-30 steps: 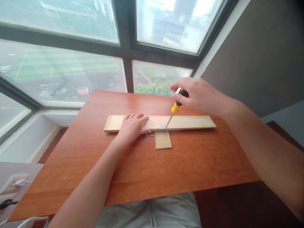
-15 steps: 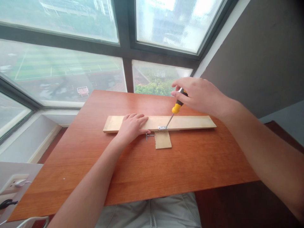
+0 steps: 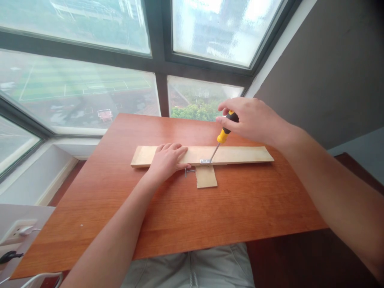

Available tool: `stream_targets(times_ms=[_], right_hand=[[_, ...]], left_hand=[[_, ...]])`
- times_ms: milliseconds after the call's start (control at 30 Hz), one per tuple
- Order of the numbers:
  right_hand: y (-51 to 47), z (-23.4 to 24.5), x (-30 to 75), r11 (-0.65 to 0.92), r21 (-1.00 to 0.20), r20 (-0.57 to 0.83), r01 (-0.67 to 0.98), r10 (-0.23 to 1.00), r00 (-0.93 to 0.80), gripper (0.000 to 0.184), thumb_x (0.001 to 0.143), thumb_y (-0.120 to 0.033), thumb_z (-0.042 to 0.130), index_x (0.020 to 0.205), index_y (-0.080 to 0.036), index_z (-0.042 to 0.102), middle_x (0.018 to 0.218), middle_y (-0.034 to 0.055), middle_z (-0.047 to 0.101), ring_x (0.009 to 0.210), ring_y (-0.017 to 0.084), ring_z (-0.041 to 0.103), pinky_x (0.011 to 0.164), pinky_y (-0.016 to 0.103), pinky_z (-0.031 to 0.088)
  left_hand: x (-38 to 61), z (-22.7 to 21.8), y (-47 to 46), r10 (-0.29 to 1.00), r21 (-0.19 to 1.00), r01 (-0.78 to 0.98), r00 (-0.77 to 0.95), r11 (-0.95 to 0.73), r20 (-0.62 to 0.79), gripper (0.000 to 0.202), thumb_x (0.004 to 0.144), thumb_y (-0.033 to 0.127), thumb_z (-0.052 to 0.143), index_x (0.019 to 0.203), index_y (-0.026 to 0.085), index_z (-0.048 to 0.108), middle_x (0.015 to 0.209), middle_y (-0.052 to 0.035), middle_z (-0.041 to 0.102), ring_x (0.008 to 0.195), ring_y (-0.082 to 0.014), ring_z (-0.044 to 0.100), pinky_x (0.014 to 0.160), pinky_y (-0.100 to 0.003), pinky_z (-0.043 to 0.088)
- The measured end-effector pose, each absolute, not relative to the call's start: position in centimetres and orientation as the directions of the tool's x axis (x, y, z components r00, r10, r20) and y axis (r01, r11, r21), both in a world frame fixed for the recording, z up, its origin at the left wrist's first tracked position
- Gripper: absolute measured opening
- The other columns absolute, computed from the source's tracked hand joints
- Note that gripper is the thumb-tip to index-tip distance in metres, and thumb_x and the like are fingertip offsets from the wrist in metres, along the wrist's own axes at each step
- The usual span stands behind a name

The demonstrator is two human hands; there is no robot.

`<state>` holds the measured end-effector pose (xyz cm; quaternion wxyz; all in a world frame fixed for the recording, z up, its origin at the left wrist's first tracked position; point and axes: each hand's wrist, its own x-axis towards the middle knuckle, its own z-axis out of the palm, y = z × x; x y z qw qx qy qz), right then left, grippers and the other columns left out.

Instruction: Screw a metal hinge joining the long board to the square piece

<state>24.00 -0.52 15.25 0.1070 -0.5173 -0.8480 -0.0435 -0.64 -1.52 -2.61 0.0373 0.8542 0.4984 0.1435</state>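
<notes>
A long pale wooden board (image 3: pixel 240 155) lies across the table. My left hand (image 3: pixel 168 160) rests flat on its left half, fingers spread. In my right hand (image 3: pixel 252 120) is a yellow and black screwdriver (image 3: pixel 222 137), held by its handle and tilted. Its tip meets the right end of a small metal plate (image 3: pixel 205 161) at the board's near edge. Below the plate, a short pale piece of wood (image 3: pixel 206 177) sticks out toward me. Beside that piece, near my left thumb, is a small T-shaped metal part (image 3: pixel 189 172).
The reddish-brown wooden table (image 3: pixel 180 216) stands against large windows with a dark frame (image 3: pixel 161 68). A grey wall (image 3: pixel 330 80) rises at the right. At the lower left are a wall socket (image 3: pixel 15 233) with plugs and a white curved bar (image 3: pixel 42 277).
My right fingers have shifted slightly on the screwdriver handle, which looks turned a little. The tip stays on the metal plate, and my left hand keeps its place on the board.
</notes>
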Motion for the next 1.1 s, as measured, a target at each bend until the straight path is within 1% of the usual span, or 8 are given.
stream_targets(times_ms=[100,267,367,533,767,900,1000,1100], right_hand=[[-0.42,15.09,23.95,0.399,0.023,0.230,0.916,0.890,-0.394,0.033,0.090,-0.040,0.052,0.112,-0.022,0.069,0.097,0.0084,0.073,0.086,0.028,0.066,0.070,0.040,0.046],[-0.57,15.35,24.28,0.571,-0.141,0.208,0.809,0.816,-0.539,0.041,0.081,-0.022,0.059,0.122,-0.019,0.063,0.120,0.0089,0.068,0.092,0.023,0.064,0.077,0.036,0.050],[-0.65,15.56,24.18,0.563,-0.154,0.200,0.812,0.822,-0.533,0.036,0.083,-0.027,0.059,0.118,-0.021,0.065,0.119,0.0076,0.069,0.090,0.022,0.064,0.075,0.035,0.049],[-0.60,15.62,23.71,0.404,-0.008,0.213,0.915,0.894,-0.394,0.029,0.094,-0.040,0.047,0.094,-0.024,0.071,0.084,0.0036,0.073,0.077,0.023,0.063,0.063,0.035,0.039],[-1.03,15.78,24.12,0.604,-0.125,0.220,0.787,0.790,-0.572,0.032,0.085,-0.023,0.054,0.115,-0.022,0.066,0.118,0.0060,0.070,0.088,0.021,0.065,0.076,0.035,0.049],[-0.98,15.74,24.05,0.519,-0.100,0.220,0.849,0.843,-0.490,0.022,0.090,-0.034,0.051,0.099,-0.025,0.070,0.099,0.0043,0.074,0.082,0.024,0.065,0.071,0.038,0.047],[-0.69,15.54,24.06,0.423,-0.035,0.226,0.905,0.886,-0.405,0.027,0.093,-0.041,0.048,0.093,-0.027,0.071,0.084,0.0046,0.074,0.076,0.025,0.064,0.065,0.039,0.044],[-0.63,15.70,24.29,0.487,-0.071,0.195,0.871,0.863,-0.466,0.024,0.089,-0.031,0.051,0.104,-0.028,0.070,0.098,0.0041,0.075,0.085,0.025,0.066,0.071,0.039,0.047]], left_hand=[[-0.54,-2.71,-1.49,0.852,0.173,0.841,0.472,-0.513,0.227,0.053,0.082,0.060,0.070,0.123,0.027,0.063,0.131,-0.0081,0.064,0.117,-0.0299,0.059,0.099,-0.043,0.038],[-0.57,-2.91,-1.38,0.839,0.154,0.834,0.487,-0.529,0.245,0.051,0.083,0.059,0.069,0.121,0.026,0.062,0.131,-0.0087,0.064,0.119,-0.0293,0.058,0.099,-0.042,0.038],[-0.66,-3.07,-1.30,0.837,0.169,0.830,0.485,-0.532,0.255,0.049,0.083,0.057,0.070,0.121,0.027,0.061,0.132,-0.0084,0.064,0.120,-0.0297,0.057,0.100,-0.042,0.037],[-0.69,-3.13,-1.30,0.837,0.169,0.832,0.477,-0.528,0.267,0.047,0.085,0.054,0.069,0.123,0.027,0.060,0.133,-0.0088,0.062,0.123,-0.0296,0.055,0.102,-0.043,0.035],[-0.59,-2.73,-1.41,0.842,0.173,0.833,0.480,-0.526,0.248,0.047,0.087,0.053,0.067,0.124,0.026,0.059,0.135,-0.0094,0.061,0.125,-0.0296,0.053,0.104,-0.043,0.035],[-0.64,-2.73,-1.41,0.843,0.183,0.831,0.479,-0.525,0.246,0.047,0.087,0.054,0.067,0.124,0.027,0.059,0.135,-0.0092,0.061,0.125,-0.0296,0.053,0.105,-0.043,0.034],[-0.67,-2.78,-1.37,0.847,0.181,0.835,0.475,-0.520,0.239,0.048,0.086,0.054,0.067,0.125,0.027,0.059,0.136,-0.0090,0.061,0.125,-0.0296,0.053,0.105,-0.043,0.034],[-0.68,-2.76,-1.36,0.848,0.190,0.833,0.475,-0.519,0.235,0.048,0.086,0.053,0.067,0.126,0.027,0.059,0.136,-0.0090,0.060,0.126,-0.0299,0.052,0.106,-0.043,0.034]])
